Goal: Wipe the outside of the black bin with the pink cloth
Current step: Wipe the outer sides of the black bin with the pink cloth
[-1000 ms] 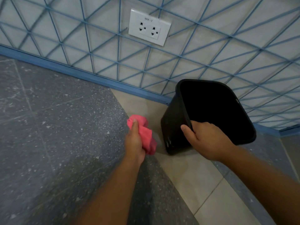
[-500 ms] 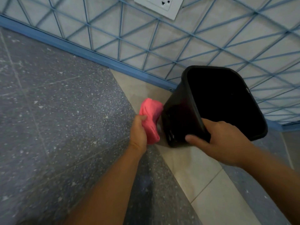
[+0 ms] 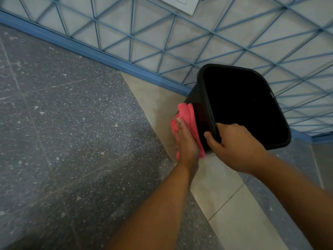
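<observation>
While gripped, bin (image 3: 200,98) under cloth (image 3: 187,114)

Single head-worn cam, wide-angle, aimed fwd and down; floor (image 3: 72,132) and wall (image 3: 234,33) base are seen at close range, both forearms entering from below.

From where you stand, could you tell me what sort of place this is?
Probably an indoor room corner: a speckled grey tiled floor meets a blue-gridded tiled wall with a white socket plate, and a black bin stands by it.
</observation>
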Tool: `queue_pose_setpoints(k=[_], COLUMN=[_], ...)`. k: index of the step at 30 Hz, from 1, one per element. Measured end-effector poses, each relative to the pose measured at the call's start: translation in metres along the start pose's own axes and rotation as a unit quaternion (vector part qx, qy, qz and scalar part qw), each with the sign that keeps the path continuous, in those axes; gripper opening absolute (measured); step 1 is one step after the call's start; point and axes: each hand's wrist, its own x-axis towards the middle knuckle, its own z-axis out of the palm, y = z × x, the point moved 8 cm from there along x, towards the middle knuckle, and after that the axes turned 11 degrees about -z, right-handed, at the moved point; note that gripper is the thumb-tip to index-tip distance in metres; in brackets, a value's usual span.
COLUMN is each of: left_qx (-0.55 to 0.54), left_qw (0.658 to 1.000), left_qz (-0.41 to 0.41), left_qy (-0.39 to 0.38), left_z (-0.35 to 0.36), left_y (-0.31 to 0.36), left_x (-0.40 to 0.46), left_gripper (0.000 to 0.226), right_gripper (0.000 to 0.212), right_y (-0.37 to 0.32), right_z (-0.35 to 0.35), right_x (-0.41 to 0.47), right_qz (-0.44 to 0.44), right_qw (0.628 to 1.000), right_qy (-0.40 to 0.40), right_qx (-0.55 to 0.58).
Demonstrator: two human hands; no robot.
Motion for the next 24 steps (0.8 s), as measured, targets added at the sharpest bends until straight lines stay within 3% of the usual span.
queue_pose_setpoints(k=[4, 8, 14, 17, 19, 22, 24], left_qx=[0.093, 0.090, 0.027, 0.015, -0.005, -0.056, -0.074], left_qw=[0.994, 0.996, 0.998, 0.996, 0.995, 0.995, 0.994], left_qz=[-0.005, 0.005, 0.060, 0.085, 0.098, 0.076, 0.079], left_qy=[0.060, -0.003, 0.023, -0.027, -0.020, 0.008, -0.019], left_z=[-0.011, 0.004, -0.013, 0.011, 0.008, -0.004, 0.009], left_y=[0.020, 0.011, 0.000, 0.015, 0.010, 0.004, 0.003], left_x=[-0.009, -0.032, 0.015, -0.020, -0.012, 0.016, 0.008], left_gripper=[0.159, 0.140, 0.088, 0.081, 0.077, 0.098, 0.100], right_gripper=[0.032, 0.032, 0.030, 0.031, 0.031, 0.033, 0.033], right_y=[-0.005, -0.008, -0.008, -0.004, -0.003, -0.003, -0.003], right_z=[-0.001, 0.001, 0.000, 0.000, 0.000, -0.001, -0.001], right_x=[0.001, -0.006, -0.006, -0.006, -0.006, -0.006, -0.007], right_qz=[-0.007, -0.001, -0.003, -0.001, -0.003, -0.003, -0.001], right_qw=[1.000, 1.000, 1.000, 1.000, 1.000, 1.000, 1.000], right_qy=[0.003, -0.009, 0.003, 0.002, 0.006, 0.013, 0.012], right_qx=[-0.002, 0.006, -0.012, -0.013, -0.015, -0.015, -0.008])
